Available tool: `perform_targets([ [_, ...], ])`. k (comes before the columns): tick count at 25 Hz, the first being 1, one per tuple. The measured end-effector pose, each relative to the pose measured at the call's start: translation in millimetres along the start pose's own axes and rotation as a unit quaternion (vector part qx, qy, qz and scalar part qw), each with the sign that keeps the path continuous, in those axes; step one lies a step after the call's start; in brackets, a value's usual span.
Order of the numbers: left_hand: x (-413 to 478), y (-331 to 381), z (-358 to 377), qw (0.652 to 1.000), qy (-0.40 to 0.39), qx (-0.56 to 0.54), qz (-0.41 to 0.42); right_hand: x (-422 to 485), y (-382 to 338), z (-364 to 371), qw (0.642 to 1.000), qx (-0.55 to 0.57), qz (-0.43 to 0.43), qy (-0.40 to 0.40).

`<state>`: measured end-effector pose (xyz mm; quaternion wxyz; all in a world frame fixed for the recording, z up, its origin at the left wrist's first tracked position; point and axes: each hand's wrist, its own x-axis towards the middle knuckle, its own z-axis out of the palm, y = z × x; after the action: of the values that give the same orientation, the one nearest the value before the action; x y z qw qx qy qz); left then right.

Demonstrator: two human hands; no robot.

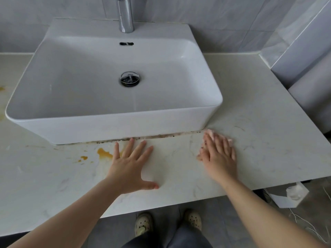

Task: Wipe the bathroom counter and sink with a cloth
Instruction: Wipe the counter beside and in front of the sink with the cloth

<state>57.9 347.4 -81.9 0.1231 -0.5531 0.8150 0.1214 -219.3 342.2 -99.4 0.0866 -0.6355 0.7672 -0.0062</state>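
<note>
Pale marbled surface (250, 104) carries white sink (114, 126) at rear; orange stains (103, 153) near front-left; pink cloth (211, 135) toward right edge.

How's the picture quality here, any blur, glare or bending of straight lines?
Head view: soft, even light with faint shadows under the left hand; the right hand and its pink cloth are motion-blurred; the faucet shows bright reflections; wide-angle distortion bows the counter edge and sink rim.
</note>
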Motion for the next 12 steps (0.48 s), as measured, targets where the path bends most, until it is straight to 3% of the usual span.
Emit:
perform_targets([
  [2, 1.1, -2.0, 0.5, 1.000, -0.002, 0.005, 0.011, -4.2, -24.6, 1.1, 0.998, 0.013, 0.053, 0.014],
  [4, 1.5, -5.2, 0.9, 1.000, -0.002, -0.005, 0.017, -27.4, -75.2, 14.3, 0.997, 0.007, -0.070, 0.014],
  [6, 0.9, -7.3, 1.0, 1.000, -0.005, -0.010, 0.021, -45.0, -100.9, 22.3, 0.974, -0.014, -0.224, -0.010],
  [8, 0.3, -9.2, -0.6, 0.999, -0.013, -0.013, 0.027, -32.6, -82.0, 13.8, 0.961, -0.053, -0.271, 0.007],
  [10, 0.9, -9.4, -1.8, 0.999, -0.021, -0.010, 0.027, -14.0, -39.9, 6.8, 0.979, -0.055, -0.198, 0.009],
  [12, 2.0, -8.9, -3.6, 0.999, -0.023, -0.010, 0.028, -4.2, -6.6, 1.0, 0.999, 0.000, -0.045, -0.019],
])
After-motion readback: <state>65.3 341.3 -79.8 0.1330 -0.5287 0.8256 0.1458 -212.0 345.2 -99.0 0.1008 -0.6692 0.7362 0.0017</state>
